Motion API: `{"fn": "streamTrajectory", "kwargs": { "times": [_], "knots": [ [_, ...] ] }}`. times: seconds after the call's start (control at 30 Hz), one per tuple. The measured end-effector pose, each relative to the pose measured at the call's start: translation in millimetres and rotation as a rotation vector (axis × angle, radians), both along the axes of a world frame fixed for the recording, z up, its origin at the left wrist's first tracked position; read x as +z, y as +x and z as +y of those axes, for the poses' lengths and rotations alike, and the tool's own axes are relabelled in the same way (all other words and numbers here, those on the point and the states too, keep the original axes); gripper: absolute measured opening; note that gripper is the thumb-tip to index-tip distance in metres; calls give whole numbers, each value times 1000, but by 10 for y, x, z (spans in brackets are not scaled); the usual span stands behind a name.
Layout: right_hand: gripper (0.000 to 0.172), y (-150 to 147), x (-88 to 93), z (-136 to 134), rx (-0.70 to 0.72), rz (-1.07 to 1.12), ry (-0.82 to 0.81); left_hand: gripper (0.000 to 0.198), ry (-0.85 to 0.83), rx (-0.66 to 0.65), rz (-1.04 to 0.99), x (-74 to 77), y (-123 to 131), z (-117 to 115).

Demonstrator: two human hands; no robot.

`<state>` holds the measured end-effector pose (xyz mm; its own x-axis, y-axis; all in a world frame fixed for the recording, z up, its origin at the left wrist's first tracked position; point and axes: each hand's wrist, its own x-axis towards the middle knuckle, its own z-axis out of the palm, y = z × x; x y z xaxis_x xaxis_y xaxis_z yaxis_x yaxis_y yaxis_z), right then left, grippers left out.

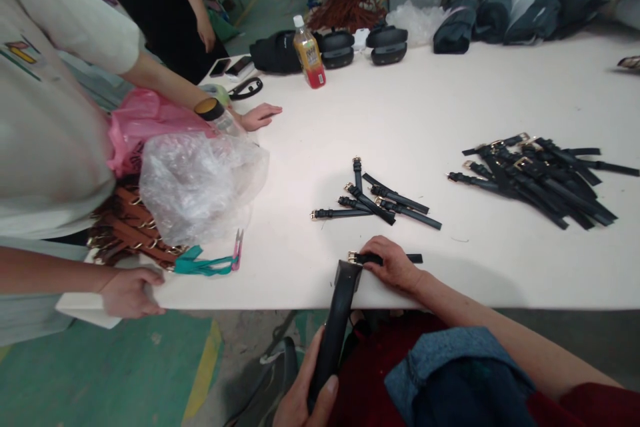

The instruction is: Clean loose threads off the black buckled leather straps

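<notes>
My left hand [306,383] is wrapped round a long black handheld tool [334,333], whose exact kind I cannot make out. The tool's squared upper end meets the gold buckle of a short black buckle strap [415,258] at the table's front edge. My right hand [393,265] presses that strap down with bent fingers, and its plain end sticks out to the right. Just beyond lies a small group of black buckle straps [385,203]. A larger heap of similar straps [545,180] is farther right.
A co-worker's hands [133,290] rest on the white table [450,100] at left, near brown straps [135,223], a clear plastic bag [200,180] and pink snips [238,250] with teal ribbon. A drink bottle [310,53], black headphone-like items [337,48] and dark rolls [455,23] stand along the back.
</notes>
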<state>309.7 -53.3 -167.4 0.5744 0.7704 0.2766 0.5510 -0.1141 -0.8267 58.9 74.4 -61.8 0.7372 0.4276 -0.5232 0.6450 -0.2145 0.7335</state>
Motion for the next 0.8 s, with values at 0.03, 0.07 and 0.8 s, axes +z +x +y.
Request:
{"fn": "streamTrajectory", "kwargs": {
  "times": [0.03, 0.07, 0.8],
  "knots": [
    [18, 0, -9, 0, -2, 1, 1, 65, 13, 15, -9, 9, 4, -16],
    [19, -1, -20, 0, -4, 3, 0, 65, 24, 30, -15, 21, 11, -28],
    [22, 11, -60, -3, -19, -6, -32, 66, 92, -1, 56, 143, 169, -88]
  ]
}}
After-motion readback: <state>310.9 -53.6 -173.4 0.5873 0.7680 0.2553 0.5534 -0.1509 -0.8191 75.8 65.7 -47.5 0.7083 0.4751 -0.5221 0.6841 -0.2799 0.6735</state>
